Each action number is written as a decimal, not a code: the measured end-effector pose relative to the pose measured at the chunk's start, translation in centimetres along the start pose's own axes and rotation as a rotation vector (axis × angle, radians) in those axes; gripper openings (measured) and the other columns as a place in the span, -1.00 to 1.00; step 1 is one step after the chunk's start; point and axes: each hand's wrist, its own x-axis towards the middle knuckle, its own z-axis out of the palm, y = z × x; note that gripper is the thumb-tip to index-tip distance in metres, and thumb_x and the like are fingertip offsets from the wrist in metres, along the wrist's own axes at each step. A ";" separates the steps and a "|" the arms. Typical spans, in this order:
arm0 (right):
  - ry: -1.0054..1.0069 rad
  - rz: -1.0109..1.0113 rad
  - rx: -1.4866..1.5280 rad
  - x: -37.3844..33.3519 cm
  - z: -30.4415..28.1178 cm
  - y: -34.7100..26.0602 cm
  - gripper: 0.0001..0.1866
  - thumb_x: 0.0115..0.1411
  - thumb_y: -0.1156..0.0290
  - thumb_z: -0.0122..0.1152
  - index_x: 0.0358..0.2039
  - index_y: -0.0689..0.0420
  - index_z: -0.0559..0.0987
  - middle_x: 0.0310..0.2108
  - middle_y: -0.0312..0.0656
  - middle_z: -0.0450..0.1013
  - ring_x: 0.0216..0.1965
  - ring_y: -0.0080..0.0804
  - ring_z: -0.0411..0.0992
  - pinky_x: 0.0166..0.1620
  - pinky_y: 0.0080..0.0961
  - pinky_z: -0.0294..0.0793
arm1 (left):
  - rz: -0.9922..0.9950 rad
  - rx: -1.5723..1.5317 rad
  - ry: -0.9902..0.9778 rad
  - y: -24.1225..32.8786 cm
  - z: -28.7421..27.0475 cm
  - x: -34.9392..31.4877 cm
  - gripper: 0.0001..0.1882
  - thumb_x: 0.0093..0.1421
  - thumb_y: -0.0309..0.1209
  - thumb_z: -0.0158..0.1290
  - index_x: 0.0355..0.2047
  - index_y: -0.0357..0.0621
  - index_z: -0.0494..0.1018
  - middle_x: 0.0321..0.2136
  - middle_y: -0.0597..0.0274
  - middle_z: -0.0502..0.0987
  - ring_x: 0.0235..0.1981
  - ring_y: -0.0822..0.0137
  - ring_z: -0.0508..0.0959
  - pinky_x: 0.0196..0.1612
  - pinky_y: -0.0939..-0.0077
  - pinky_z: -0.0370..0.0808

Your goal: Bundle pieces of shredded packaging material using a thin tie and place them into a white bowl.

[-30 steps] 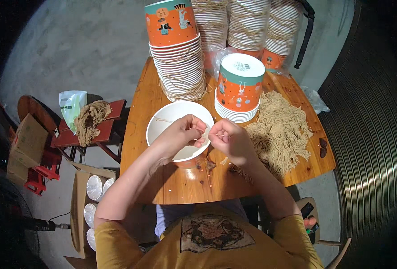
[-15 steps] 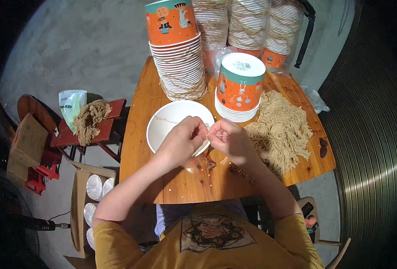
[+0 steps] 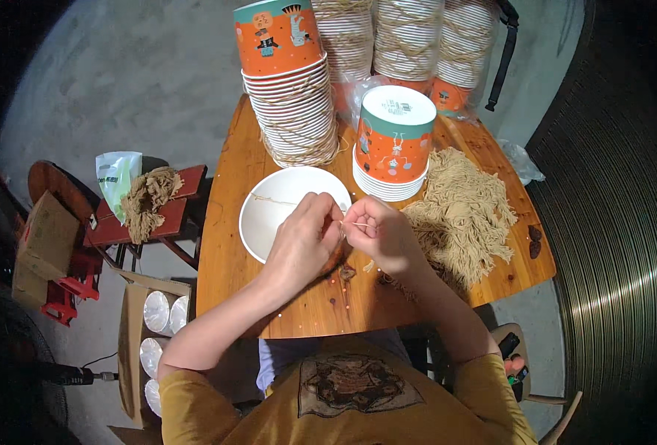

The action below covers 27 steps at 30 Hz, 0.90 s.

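Both your hands meet over the white bowl [image 3: 287, 208] at the worktop [image 3: 232, 282] centre: left hand [image 3: 304, 242] and right hand [image 3: 381, 236] pinch one thin string [image 3: 356, 224] (cord pile [image 3: 465, 215] at three o'clock).

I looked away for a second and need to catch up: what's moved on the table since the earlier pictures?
Little. The left hand and right hand have slid slightly toward the person, uncovering more of the white bowl; a thin string now shows across its inside. Both hands still pinch string between them at the bowl's rim. The cup stacks, the string pile and the wooden table are unchanged.
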 end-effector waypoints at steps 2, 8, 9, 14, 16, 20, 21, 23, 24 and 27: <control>0.004 -0.028 0.093 0.1 0.4 1.6 -0.91 0.12 0.52 0.15 -0.40 0.20 0.42 -0.56 -0.46 0.27 -0.55 -0.78 0.17 -0.49 -0.75 0.20 | -0.057 -0.062 -0.029 0.2 0.1 0.1 -0.88 0.09 -0.60 0.03 -0.38 -0.28 0.30 -0.45 0.13 0.41 -0.45 0.28 0.46 -0.36 0.46 0.41; -0.018 -0.008 0.111 0.0 0.3 1.3 -0.91 0.12 0.56 0.11 -0.36 0.20 0.40 -0.50 -0.44 0.30 -0.51 -0.78 0.21 -0.44 -0.77 0.24 | -0.089 -0.164 -0.033 -0.2 0.3 0.2 -0.89 0.10 -0.59 0.00 -0.39 -0.27 0.29 -0.46 0.05 0.42 -0.48 0.16 0.47 -0.40 0.37 0.41; -0.023 0.017 0.139 0.0 0.2 1.3 -0.92 0.12 0.56 0.11 -0.36 0.20 0.40 -0.50 -0.44 0.30 -0.51 -0.78 0.21 -0.44 -0.76 0.24 | -0.088 -0.165 -0.034 -0.3 0.3 0.3 -0.89 0.10 -0.59 0.00 -0.39 -0.27 0.29 -0.46 0.05 0.42 -0.48 0.16 0.47 -0.40 0.37 0.41; -0.013 0.054 0.232 -0.1 0.2 1.2 -0.88 0.11 0.50 0.15 -0.37 0.24 0.41 -0.50 -0.32 0.38 -0.45 -0.66 0.35 -0.35 -0.65 0.38 | -0.264 -0.282 -0.118 0.1 -0.2 0.3 -0.88 0.15 -0.56 -0.01 -0.29 -0.26 0.33 -0.47 0.15 0.48 -0.47 0.36 0.48 -0.36 0.46 0.43; -0.024 0.064 0.295 -0.1 0.3 1.2 -0.88 0.13 0.50 0.13 -0.36 0.23 0.40 -0.49 -0.33 0.37 -0.43 -0.68 0.34 -0.34 -0.66 0.38 | -0.251 -0.279 -0.115 0.0 -0.2 0.2 -0.88 0.15 -0.56 0.00 -0.28 -0.26 0.33 -0.47 0.16 0.48 -0.46 0.38 0.47 -0.35 0.48 0.44; -0.033 0.068 0.335 0.0 0.4 1.4 -0.89 0.14 0.51 0.12 -0.35 0.23 0.39 -0.47 -0.36 0.36 -0.41 -0.70 0.34 -0.32 -0.68 0.37 | -0.172 -0.267 -0.114 -0.4 0.0 0.1 -0.88 0.19 -0.54 0.01 -0.27 -0.23 0.32 -0.44 0.36 0.43 -0.44 0.60 0.40 -0.34 0.67 0.40; -0.028 0.070 0.323 0.0 0.4 1.5 -0.89 0.14 0.51 0.12 -0.35 0.23 0.39 -0.47 -0.36 0.36 -0.41 -0.70 0.34 -0.33 -0.69 0.37 | -0.171 -0.268 -0.115 -0.3 0.0 0.1 -0.88 0.19 -0.54 0.01 -0.27 -0.23 0.32 -0.44 0.36 0.43 -0.44 0.60 0.40 -0.34 0.67 0.40; -0.020 0.057 0.329 0.1 0.5 2.0 -0.89 0.14 0.51 0.12 -0.35 0.23 0.40 -0.47 -0.36 0.37 -0.42 -0.70 0.34 -0.33 -0.68 0.37 | -0.191 -0.279 -0.099 -0.2 0.1 0.2 -0.87 0.14 -0.56 0.02 -0.29 -0.27 0.34 -0.47 0.18 0.47 -0.46 0.39 0.47 -0.34 0.50 0.44; -0.012 0.043 0.334 0.1 0.5 2.1 -0.89 0.13 0.52 0.12 -0.35 0.23 0.40 -0.47 -0.35 0.37 -0.42 -0.69 0.34 -0.34 -0.68 0.37 | -0.190 -0.280 -0.101 -0.2 0.1 0.2 -0.87 0.14 -0.56 0.02 -0.29 -0.27 0.34 -0.47 0.18 0.47 -0.46 0.39 0.47 -0.34 0.50 0.44; -0.008 0.049 0.247 0.1 0.5 2.1 -0.88 0.13 0.51 0.14 -0.35 0.23 0.41 -0.47 -0.34 0.38 -0.43 -0.69 0.35 -0.34 -0.68 0.37 | -0.196 -0.265 -0.100 -0.2 -0.1 0.2 -0.88 0.14 -0.56 0.02 -0.30 -0.27 0.35 -0.47 0.18 0.48 -0.46 0.38 0.47 -0.34 0.50 0.44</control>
